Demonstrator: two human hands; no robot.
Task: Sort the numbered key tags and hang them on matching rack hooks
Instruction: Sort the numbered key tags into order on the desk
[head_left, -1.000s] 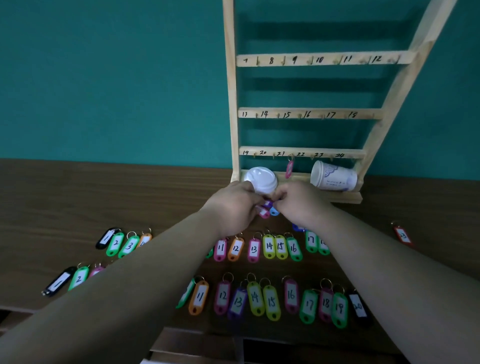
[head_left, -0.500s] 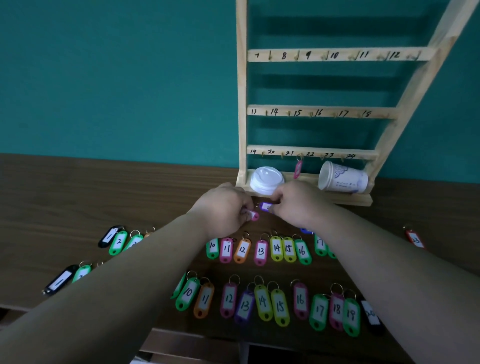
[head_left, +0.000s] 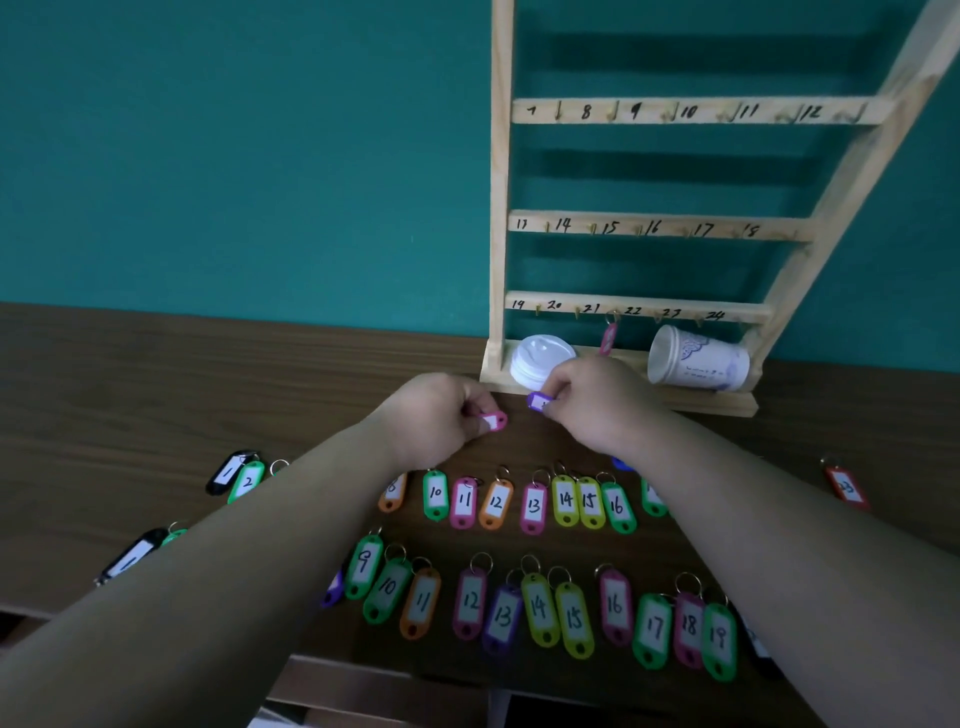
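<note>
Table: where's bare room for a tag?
Free: the table left of the rack, behind black tag 1; also between the rack base and the red tag. Crowded: both tag rows in front, and around pink tag in left hand, purple tag in right hand.

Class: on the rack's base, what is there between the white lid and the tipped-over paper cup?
In the head view, one pink key tag hangs from a bottom-rail hook between the white lid and the paper cup, its number unreadable.
</note>
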